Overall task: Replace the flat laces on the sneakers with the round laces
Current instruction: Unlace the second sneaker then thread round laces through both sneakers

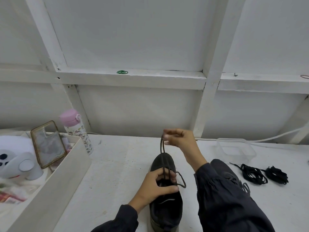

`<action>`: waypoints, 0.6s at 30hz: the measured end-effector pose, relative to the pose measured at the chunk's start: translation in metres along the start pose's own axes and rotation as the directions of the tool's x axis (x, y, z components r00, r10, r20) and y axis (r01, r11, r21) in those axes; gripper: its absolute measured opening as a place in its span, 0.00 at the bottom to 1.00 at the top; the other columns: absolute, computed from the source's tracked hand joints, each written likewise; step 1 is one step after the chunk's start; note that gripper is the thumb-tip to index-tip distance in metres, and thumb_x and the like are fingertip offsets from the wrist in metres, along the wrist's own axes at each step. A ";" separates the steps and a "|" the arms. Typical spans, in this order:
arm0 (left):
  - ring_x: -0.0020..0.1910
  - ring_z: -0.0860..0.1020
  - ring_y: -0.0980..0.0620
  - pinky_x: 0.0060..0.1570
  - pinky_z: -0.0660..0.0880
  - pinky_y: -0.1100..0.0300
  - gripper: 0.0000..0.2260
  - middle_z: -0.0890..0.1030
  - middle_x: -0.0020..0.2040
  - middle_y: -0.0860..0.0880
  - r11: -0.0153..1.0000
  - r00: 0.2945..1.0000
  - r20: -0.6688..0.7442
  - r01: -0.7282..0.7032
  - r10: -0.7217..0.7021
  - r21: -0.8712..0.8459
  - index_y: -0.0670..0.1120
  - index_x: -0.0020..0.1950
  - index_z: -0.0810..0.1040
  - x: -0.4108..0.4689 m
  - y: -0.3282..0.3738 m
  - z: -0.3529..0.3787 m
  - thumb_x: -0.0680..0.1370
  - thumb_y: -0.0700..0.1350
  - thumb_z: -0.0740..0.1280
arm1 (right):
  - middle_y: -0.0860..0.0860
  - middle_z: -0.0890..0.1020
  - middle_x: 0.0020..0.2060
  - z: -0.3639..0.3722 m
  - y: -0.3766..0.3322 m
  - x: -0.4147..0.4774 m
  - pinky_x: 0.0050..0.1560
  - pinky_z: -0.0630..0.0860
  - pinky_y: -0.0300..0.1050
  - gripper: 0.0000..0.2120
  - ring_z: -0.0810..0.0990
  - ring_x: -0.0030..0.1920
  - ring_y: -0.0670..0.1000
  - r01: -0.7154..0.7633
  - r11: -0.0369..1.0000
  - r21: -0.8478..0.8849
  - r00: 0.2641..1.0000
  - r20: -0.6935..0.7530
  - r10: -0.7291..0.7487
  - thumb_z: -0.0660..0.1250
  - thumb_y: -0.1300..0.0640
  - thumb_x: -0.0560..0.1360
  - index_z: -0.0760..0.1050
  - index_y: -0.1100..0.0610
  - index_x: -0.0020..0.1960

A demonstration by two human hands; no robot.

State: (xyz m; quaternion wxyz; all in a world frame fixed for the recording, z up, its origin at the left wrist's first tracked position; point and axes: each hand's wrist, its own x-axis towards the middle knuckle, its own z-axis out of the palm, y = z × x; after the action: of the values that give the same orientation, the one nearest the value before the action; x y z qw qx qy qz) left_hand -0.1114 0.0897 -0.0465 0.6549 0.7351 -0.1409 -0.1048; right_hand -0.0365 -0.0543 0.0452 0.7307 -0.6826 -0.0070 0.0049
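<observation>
A dark sneaker (164, 208) stands on the white table (117, 164), toe pointing away from me. My left hand (157, 186) grips it across the tongue and eyelets. My right hand (179, 138) is raised beyond the toe and pinches a dark lace (163, 148), which runs taut from the eyelets up to my fingers. A loose loop of lace (182, 180) lies to the right of the shoe. A second dark sneaker (225, 171) sits behind my right sleeve, partly hidden. Two bundles of black laces (264, 174) lie on the table at the right.
A clear plastic container (234, 148) stands at the back right, with a white cable (275, 137) behind it. At the left are a white open box (66, 174) with a phone case (47, 144) and a plush toy (16, 158), and a pink-capped bottle (76, 129).
</observation>
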 end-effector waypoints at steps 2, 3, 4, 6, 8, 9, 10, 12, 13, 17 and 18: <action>0.51 0.82 0.51 0.59 0.77 0.57 0.17 0.84 0.48 0.47 1.000 1.000 -0.001 -0.007 0.007 -0.001 0.47 0.53 0.81 0.000 -0.001 -0.001 0.67 0.46 0.80 | 0.58 0.80 0.57 -0.015 0.012 0.000 0.35 0.80 0.40 0.26 0.85 0.41 0.57 -0.109 0.963 -0.245 0.991 0.043 0.123 0.75 0.60 0.72 0.72 0.64 0.67; 0.51 0.82 0.51 0.58 0.77 0.58 0.17 0.85 0.48 0.48 1.000 1.000 0.002 -0.008 0.008 0.001 0.46 0.53 0.81 0.000 -0.002 0.000 0.67 0.46 0.80 | 0.56 0.80 0.57 -0.023 0.017 -0.003 0.31 0.78 0.40 0.26 0.86 0.40 0.56 -0.133 0.901 -0.413 0.985 0.043 0.165 0.75 0.54 0.72 0.73 0.62 0.66; 0.51 0.83 0.51 0.58 0.77 0.58 0.17 0.85 0.48 0.48 1.000 1.000 0.002 -0.008 0.008 -0.001 0.46 0.54 0.81 0.001 -0.002 0.000 0.68 0.45 0.80 | 0.54 0.82 0.53 -0.030 0.020 -0.007 0.28 0.74 0.39 0.22 0.85 0.37 0.54 -0.141 0.818 -0.557 0.978 0.048 0.201 0.73 0.47 0.73 0.77 0.60 0.60; 0.51 0.83 0.50 0.57 0.76 0.59 0.17 0.85 0.48 0.47 1.000 1.000 0.002 -0.010 0.010 -0.006 0.45 0.55 0.81 0.001 -0.002 -0.001 0.68 0.45 0.80 | 0.52 0.85 0.43 -0.041 0.026 -0.019 0.26 0.69 0.37 0.23 0.83 0.33 0.51 -0.158 0.719 -0.677 0.938 0.125 0.323 0.70 0.40 0.73 0.81 0.62 0.48; 0.51 0.83 0.50 0.58 0.77 0.57 0.18 0.85 0.48 0.48 1.000 1.000 0.008 -0.019 0.019 0.012 0.46 0.55 0.81 0.002 -0.002 -0.001 0.68 0.47 0.79 | 0.53 0.85 0.39 -0.041 0.029 -0.034 0.27 0.65 0.35 0.22 0.78 0.30 0.47 -0.185 0.747 -0.639 0.890 0.213 0.403 0.71 0.41 0.73 0.83 0.62 0.43; 0.51 0.82 0.50 0.58 0.77 0.57 0.17 0.85 0.48 0.49 0.999 1.000 0.011 -0.026 0.026 0.023 0.47 0.55 0.81 0.002 -0.001 -0.001 0.69 0.48 0.79 | 0.52 0.84 0.36 -0.038 0.031 -0.041 0.27 0.65 0.35 0.19 0.75 0.30 0.45 -0.168 0.777 -0.607 0.891 0.244 0.383 0.72 0.43 0.72 0.84 0.61 0.42; 0.51 0.82 0.50 0.58 0.77 0.58 0.16 0.85 0.48 0.49 0.999 0.999 0.012 -0.034 0.033 0.033 0.47 0.55 0.81 0.002 -0.001 0.000 0.69 0.48 0.78 | 0.52 0.83 0.34 -0.034 0.034 -0.046 0.29 0.67 0.34 0.16 0.74 0.29 0.43 -0.130 0.808 -0.574 0.910 0.255 0.328 0.73 0.45 0.72 0.84 0.60 0.42; 0.51 0.82 0.51 0.57 0.77 0.60 0.15 0.85 0.48 0.50 0.999 0.999 0.010 -0.032 0.031 0.043 0.48 0.53 0.81 0.002 0.000 0.000 0.69 0.47 0.78 | 0.53 0.83 0.34 -0.024 0.039 -0.050 0.38 0.76 0.40 0.10 0.78 0.32 0.43 -0.059 0.858 -0.510 0.953 0.228 0.201 0.76 0.49 0.70 0.86 0.56 0.44; 0.51 0.82 0.52 0.56 0.76 0.60 0.14 0.85 0.48 0.51 0.999 1.000 0.008 -0.025 0.025 0.043 0.48 0.53 0.82 0.001 0.000 0.000 0.69 0.47 0.78 | 0.53 0.84 0.36 -0.020 0.041 -0.051 0.41 0.78 0.44 0.08 0.80 0.32 0.45 -0.044 0.876 -0.480 0.966 0.205 0.161 0.77 0.51 0.69 0.86 0.55 0.44; 0.51 0.82 0.53 0.55 0.76 0.62 0.13 0.84 0.47 0.51 0.998 1.000 0.019 -0.019 0.018 0.063 0.48 0.52 0.81 0.001 0.001 0.000 0.70 0.47 0.78 | 0.63 0.82 0.32 -0.012 0.037 -0.052 0.33 0.75 0.48 0.05 0.77 0.27 0.57 -0.008 0.915 -0.404 0.988 0.136 0.069 0.78 0.61 0.68 0.84 0.62 0.38; 0.50 0.82 0.54 0.55 0.76 0.62 0.13 0.84 0.47 0.51 0.997 1.000 0.024 -0.021 0.019 0.074 0.48 0.51 0.81 0.001 0.002 -0.001 0.70 0.47 0.77 | 0.64 0.81 0.29 -0.011 0.035 -0.052 0.31 0.73 0.46 0.07 0.76 0.26 0.57 0.006 0.912 -0.410 0.989 0.137 0.055 0.77 0.62 0.68 0.82 0.65 0.37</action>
State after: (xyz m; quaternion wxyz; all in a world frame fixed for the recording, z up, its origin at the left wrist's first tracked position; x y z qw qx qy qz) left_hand -0.1103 0.0899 -0.0441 0.6266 0.7561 -0.1595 -0.1015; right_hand -0.0878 -0.0638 0.0095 0.5688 -0.8184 -0.0525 0.0623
